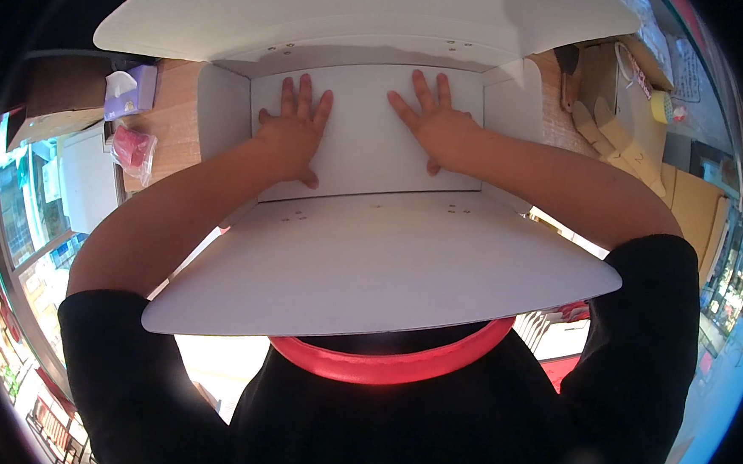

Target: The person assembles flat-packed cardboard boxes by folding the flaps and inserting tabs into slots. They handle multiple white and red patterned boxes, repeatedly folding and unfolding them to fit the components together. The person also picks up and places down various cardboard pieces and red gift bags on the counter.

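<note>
In front of me stands a white cardboard box (365, 134) with its big flaps raised. The far flap (359, 19) leans away at the top, and the near flap (378, 266) tilts toward my body. My left hand (291, 133) lies with spread fingers on the left part of the box's inner panel. On the same panel, further right, rests my right hand (437, 127), fingers likewise apart. Neither hand holds anything. Small metal staples or rivets (459, 45) show near the fold lines of both flaps.
The wooden table (178, 105) shows at both sides of the box. At left are a purple tissue box (131, 88) and a red item in clear plastic (133, 151). Brown cardboard pieces (628, 137) and a yellow tape roll (661, 107) lie at right. A red ring-shaped band (397, 368) is against my black shirt.
</note>
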Demonstrator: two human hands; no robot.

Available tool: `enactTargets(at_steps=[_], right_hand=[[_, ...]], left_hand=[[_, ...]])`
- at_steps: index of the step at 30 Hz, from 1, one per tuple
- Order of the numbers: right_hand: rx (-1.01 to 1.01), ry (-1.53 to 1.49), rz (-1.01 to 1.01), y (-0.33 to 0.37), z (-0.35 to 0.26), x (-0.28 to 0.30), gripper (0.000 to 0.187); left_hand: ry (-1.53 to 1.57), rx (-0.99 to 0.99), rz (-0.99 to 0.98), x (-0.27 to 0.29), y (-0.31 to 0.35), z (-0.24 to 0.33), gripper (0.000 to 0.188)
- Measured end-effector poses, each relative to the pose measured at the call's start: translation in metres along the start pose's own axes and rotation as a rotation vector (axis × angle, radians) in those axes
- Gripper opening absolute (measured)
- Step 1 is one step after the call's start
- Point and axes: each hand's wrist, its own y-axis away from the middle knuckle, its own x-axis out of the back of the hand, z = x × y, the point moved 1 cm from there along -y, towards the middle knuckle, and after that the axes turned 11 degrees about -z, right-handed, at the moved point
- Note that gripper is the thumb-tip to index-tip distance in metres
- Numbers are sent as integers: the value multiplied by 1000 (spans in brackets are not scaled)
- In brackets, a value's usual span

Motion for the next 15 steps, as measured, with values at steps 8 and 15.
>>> enactTargets(at_steps=[8,15], right_hand=[[-83,-23,-81,-13,-8,-1,118],[-168,110,-131,-18,-14,-1,120]], left_hand=[[-46,88,-86,1,-13,11,129],[-152,119,-65,-1,-15,14,128]])
